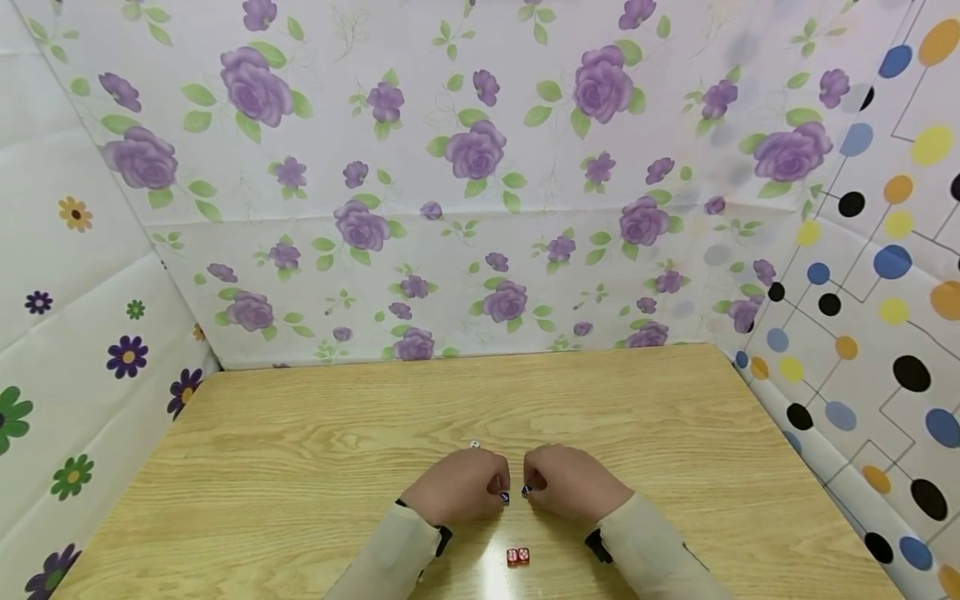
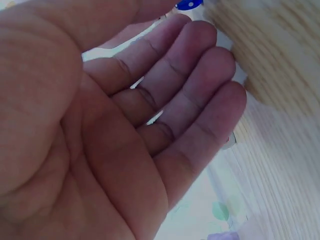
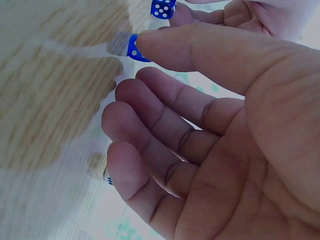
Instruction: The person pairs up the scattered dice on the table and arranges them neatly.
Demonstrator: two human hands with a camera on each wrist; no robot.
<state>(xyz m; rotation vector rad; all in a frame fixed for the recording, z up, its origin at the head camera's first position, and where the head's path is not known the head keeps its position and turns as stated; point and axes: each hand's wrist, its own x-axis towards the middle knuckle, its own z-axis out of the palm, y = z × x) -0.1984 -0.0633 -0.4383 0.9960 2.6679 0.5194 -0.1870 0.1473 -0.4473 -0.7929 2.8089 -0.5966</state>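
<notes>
Your sleeves reach in from the near edge. Between them, close to you on the table, two red dice sit side by side, apparently touching; dragging a cuff inward could nudge them out of line.

Just beyond, your left hand pinches a left blue die at its fingertips, and your right hand pinches a right blue die. The two blue dice face each other across a narrow gap, the left one slightly nearer you. I can't tell from here whether either one rests on the table.

Each grip looks to be on little more than the tips, so too light a squeeze could let a cube twist or drop, and too hard a one could make it squirt away. If the hands close in unevenly, the faces may meet crooked, or your fingertips may collide first.

Farther off, a white die lies just past your left knuckles; lifting that hand carelessly forward could knock it. Behind everything hangs a flowered cloth.
</notes>
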